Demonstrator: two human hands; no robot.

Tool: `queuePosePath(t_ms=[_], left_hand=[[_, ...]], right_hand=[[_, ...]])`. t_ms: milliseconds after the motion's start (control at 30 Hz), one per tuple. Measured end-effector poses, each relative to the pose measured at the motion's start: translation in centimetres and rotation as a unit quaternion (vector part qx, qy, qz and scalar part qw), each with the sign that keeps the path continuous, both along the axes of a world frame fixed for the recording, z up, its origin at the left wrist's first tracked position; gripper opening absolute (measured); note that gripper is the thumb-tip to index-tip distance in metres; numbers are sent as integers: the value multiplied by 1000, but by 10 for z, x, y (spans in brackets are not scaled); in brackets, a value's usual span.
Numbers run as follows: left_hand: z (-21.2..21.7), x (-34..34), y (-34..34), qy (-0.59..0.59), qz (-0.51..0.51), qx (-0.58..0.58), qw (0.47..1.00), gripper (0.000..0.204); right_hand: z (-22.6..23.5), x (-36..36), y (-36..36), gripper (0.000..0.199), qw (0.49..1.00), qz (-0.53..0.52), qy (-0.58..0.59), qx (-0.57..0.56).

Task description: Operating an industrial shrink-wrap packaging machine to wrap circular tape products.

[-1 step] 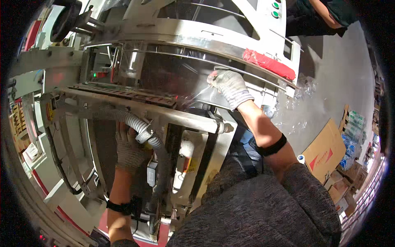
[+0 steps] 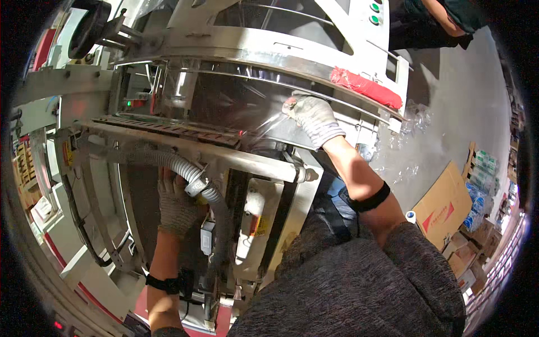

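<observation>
Film [image 2: 268, 127] stretching from the gloved right hand [image 2: 311, 117] catches the light in broader, brighter streaks than a moment earlier, as a red lamp [image 2: 58, 324] at lower left glows larger.

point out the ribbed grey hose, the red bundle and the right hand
Ribbed grey hose [image 2: 182, 166]: head view, on its pale curved stretch.
Red bundle [image 2: 366, 89]: head view, on its middle.
Right hand [image 2: 313, 115]: head view, on its gloved back.

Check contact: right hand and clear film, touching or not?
Touching. The head view shows the clear film pulled taut, its creases running together into the right hand's closed grip.
</observation>
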State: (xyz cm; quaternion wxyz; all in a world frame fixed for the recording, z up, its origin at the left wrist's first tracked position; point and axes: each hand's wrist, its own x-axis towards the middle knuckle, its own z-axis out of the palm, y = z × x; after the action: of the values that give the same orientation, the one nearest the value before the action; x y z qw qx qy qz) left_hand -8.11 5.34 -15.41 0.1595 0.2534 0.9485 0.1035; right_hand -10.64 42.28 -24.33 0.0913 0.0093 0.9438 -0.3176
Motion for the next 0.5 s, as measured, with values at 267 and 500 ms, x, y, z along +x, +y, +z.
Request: queuePosePath(t_ms=[267, 500], left_hand=[[4, 13, -12, -63, 48, 23, 997, 90], [7, 99, -103, 38, 38, -133, 990, 90]], right_hand=[[-5, -8, -5, 21, 950, 140, 6, 278], [-7, -13, -14, 35, 996, 41, -41, 68]])
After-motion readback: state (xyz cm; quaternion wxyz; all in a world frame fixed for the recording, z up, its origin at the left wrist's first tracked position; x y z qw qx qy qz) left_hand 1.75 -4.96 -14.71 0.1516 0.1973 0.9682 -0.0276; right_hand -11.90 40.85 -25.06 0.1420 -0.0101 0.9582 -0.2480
